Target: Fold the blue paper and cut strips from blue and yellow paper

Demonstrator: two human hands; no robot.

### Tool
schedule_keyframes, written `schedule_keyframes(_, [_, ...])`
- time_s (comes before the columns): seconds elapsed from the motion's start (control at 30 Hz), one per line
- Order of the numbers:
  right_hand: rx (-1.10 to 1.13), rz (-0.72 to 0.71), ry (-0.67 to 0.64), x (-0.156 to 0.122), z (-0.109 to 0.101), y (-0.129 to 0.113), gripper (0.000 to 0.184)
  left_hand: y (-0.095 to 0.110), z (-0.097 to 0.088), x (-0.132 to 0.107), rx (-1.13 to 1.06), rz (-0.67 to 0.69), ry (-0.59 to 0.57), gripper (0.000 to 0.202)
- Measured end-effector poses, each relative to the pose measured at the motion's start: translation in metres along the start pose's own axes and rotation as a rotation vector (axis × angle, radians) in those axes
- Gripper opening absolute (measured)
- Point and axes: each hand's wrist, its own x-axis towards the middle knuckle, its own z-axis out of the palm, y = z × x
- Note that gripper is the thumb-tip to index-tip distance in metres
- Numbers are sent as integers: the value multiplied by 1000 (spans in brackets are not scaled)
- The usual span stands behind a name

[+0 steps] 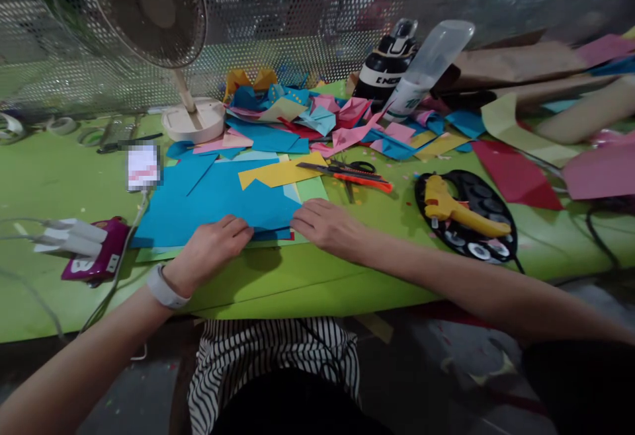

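Observation:
A sheet of blue paper point(198, 203) lies on the green-covered table, over a stack of other coloured sheets. At its near edge my left hand point(213, 250) has its fingers bent and pressed together on the paper; a light band circles that wrist. My right hand point(330, 227) grips the paper's right end, fingers curled and their tips partly hidden. Just beyond lies a yellow paper strip point(275, 172). A utility knife point(364, 180) with an orange handle rests over black-handled scissors point(366, 166), a little past my right hand.
Paper scraps point(307, 121) heap along the back. A fan point(193, 121) stands back left, a black bottle point(381, 68) and clear bottle point(426, 65) back right. A yellow glue gun point(459, 210) sits on a black palette point(491, 207). Plugs and cords surround a purple power strip point(109, 250) at left.

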Motion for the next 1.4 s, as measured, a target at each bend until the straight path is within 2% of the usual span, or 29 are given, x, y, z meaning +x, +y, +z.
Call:
schedule_keyframes(0.17, [25, 59, 1, 0, 1, -2, 25, -4, 8, 3, -90, -104, 69, 28])
schedule_keyframes(0.47, [342, 383, -191, 15, 4, 14, 33, -11, 11, 12, -429, -308, 59, 26])
schedule_keyframes(0.6, [408, 465, -257, 21, 5, 20, 35, -9, 11, 13, -446, -375, 55, 26])
schedule_keyframes(0.7, [399, 483, -253, 23, 6, 21, 36, -3, 9, 16, -352, -402, 44, 26])
schedule_keyframes(0.83, [410, 487, -230, 22, 6, 19, 35, 7, 15, 18, -218, -297, 29, 39])
schedule_keyframes(0.93, [411, 486, -214, 21, 5, 19, 30, 14, 21, 16, -216, -197, -55, 46])
schedule_keyframes(1.0, [423, 483, -216, 21, 4, 20, 29, 19, 23, 15, -206, -196, -91, 46])
schedule_keyframes(1.2, [494, 488, -262, 23, 1, 25, 24, 29, 21, 11, -190, -218, -99, 76])
schedule_keyframes(1.4, [484, 546, -306, 12, 0, 35, 26, 29, 24, 10, -190, -208, -66, 76])
